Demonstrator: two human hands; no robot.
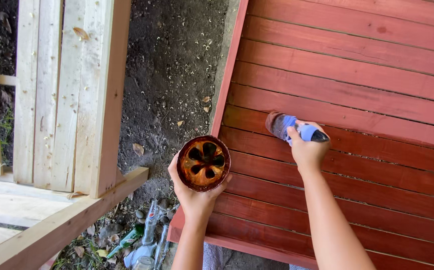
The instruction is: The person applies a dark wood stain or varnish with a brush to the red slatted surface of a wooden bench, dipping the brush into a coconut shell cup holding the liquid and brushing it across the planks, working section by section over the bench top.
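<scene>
Red-brown stain coats the slatted panel (357, 100); right hand (308, 150) grips a brush (284, 125), perhaps cloth-wrapped, head pointing upper left; left hand (194, 192) cups a round stain-filled cup (203, 163).

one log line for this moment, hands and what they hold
left hand: holds round stain-filled cup | right hand: presses blue-wrapped stain pad on red-stained slatted wood panel

Discarded labelled bottles (147, 235) on ground, bottom-left
</scene>
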